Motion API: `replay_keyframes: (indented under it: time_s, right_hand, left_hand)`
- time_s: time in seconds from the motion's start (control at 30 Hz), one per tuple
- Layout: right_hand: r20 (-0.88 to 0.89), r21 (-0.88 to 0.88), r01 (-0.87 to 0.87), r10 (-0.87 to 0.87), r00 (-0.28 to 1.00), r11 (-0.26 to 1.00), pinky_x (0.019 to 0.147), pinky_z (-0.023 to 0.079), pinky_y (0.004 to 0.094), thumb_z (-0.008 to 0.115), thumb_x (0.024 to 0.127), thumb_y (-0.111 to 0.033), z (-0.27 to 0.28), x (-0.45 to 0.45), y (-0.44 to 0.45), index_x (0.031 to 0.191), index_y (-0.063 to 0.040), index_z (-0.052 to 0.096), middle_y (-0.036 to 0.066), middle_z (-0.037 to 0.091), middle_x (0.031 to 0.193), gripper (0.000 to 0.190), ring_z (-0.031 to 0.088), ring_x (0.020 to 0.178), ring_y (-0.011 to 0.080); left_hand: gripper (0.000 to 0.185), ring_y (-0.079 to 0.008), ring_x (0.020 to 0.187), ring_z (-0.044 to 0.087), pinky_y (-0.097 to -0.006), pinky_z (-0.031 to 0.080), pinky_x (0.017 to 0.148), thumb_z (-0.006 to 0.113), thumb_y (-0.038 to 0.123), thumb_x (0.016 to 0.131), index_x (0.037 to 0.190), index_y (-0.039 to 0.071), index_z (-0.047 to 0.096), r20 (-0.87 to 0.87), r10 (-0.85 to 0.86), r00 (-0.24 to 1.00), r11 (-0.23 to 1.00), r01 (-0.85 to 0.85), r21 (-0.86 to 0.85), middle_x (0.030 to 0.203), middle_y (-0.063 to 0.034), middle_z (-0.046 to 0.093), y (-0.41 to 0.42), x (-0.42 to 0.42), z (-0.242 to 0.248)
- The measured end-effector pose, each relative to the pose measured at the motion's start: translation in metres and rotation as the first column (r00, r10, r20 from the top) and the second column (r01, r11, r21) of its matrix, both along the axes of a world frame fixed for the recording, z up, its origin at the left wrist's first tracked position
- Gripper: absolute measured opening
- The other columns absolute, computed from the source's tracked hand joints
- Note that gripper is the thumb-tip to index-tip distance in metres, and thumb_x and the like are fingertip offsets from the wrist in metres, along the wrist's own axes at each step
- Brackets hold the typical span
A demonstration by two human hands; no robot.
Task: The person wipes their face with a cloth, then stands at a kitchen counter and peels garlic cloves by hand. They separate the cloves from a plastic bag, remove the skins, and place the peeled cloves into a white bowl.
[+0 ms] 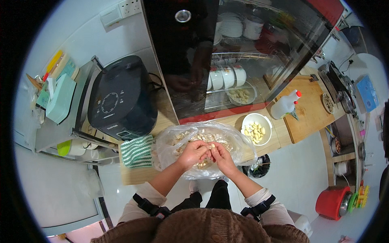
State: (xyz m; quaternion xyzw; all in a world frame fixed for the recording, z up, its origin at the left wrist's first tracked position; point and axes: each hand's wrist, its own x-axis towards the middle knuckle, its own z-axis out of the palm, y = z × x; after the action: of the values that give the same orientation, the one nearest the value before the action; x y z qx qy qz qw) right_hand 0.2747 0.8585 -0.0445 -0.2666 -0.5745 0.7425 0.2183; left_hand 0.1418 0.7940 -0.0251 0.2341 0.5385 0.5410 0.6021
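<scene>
Between the fingertips of my left hand (192,155) and my right hand (222,158) is a garlic clove (212,146), pale and small. Both hands grip it above a clear plastic bag (165,142) that lies spread on the wooden counter. Inside the bag are many garlic cloves and papery garlic skins (223,143), partly covered by my hands. To the right of the bag stands a white plastic bowl (268,127) with peeled garlic cloves (256,133) in it.
A black Supor air fryer (121,97) and a green-and-white striped cloth (137,152) are on the left. Behind the bag rises a glass-doored dish cabinet (194,118). A white jug with a red cap (281,107) stands by a wooden cutting board (307,112). Below sits a black-lined bin (263,171).
</scene>
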Motion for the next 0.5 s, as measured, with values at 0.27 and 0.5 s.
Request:
replay_keyframes:
  time_s: [0.27, 0.5]
  right_hand:
    - [-0.221, -0.466, 0.02, -0.139, 0.965, 0.885, 0.055, 0.037, 0.0201, 0.038, 0.091, -0.02, 0.001, -0.008, -0.001, 0.107, -0.005, 0.044, 0.004, 0.054, 0.076, 0.023, 0.046, 0.061, 0.0079]
    - [-0.097, -0.289, 0.062, -0.094, 0.991, 0.955, 0.053, 0.037, 0.0203, 0.037, 0.092, -0.017, 0.001, -0.012, -0.001, 0.111, -0.006, 0.039, 0.002, 0.051, 0.072, 0.022, 0.043, 0.058, 0.0065]
  left_hand:
    - [0.011, -0.0072, 0.052, 0.041, -0.0204, 0.032, 0.044, 0.044, 0.011, 0.086, 0.084, 0.002, 0.049, 0.224, 0.047, 0.973, 0.998, -0.054, 0.022, 0.068, -0.0019, 0.047, -0.009, -0.003, -0.007]
    - [0.017, -0.0071, 0.056, 0.041, -0.0205, 0.034, 0.049, 0.046, 0.022, 0.087, 0.085, 0.005, 0.048, 0.32, 0.144, 0.936, 0.988, -0.156, 0.01, 0.073, -0.002, 0.047, -0.01, 0.002, -0.004]
